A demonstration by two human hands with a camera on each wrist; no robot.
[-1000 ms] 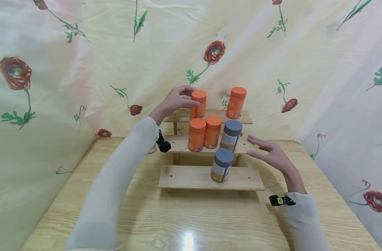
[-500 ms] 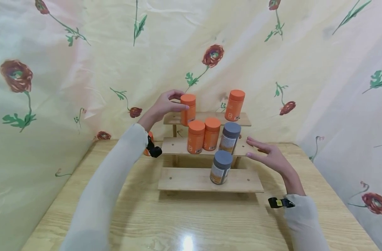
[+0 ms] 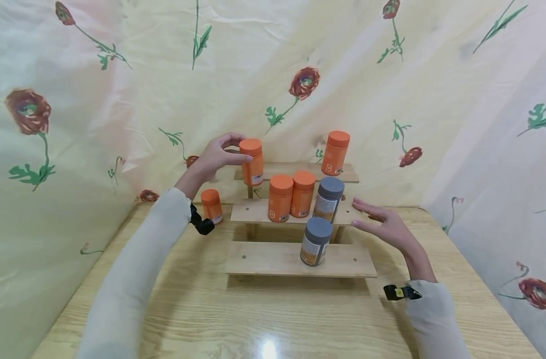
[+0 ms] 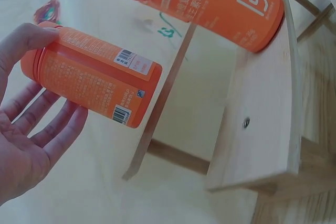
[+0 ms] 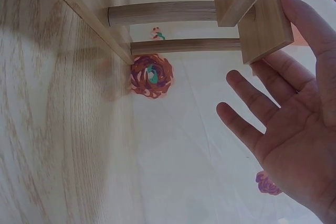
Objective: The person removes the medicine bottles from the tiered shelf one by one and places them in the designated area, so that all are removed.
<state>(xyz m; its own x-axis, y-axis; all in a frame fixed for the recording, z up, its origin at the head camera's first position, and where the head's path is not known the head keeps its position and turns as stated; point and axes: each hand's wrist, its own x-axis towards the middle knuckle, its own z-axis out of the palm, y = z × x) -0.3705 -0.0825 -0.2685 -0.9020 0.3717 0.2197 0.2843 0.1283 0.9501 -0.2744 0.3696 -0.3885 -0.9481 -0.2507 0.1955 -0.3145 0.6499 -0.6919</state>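
My left hand holds an orange vitamin bottle by its cap end, in front of the left end of the rack's top shelf. In the left wrist view the bottle shows its printed back and barcode, with the thumb and fingers on opposite sides near the cap. At the right end of the middle shelf, my right hand pinches the board of the wooden rack. The right wrist view has the thumb at one edge of that board, with the index finger partly hidden behind it.
Two orange bottles and a grey-capped jar stand on the middle shelf. Another orange bottle is on the top shelf, another grey-capped jar on the bottom one. An orange bottle stands on the table left of the rack.
My left hand has carried the orange bottle leftward and slightly down along the top shelf. The bottle on the table has come into sight beside the sleeve. The right hand stays in place.
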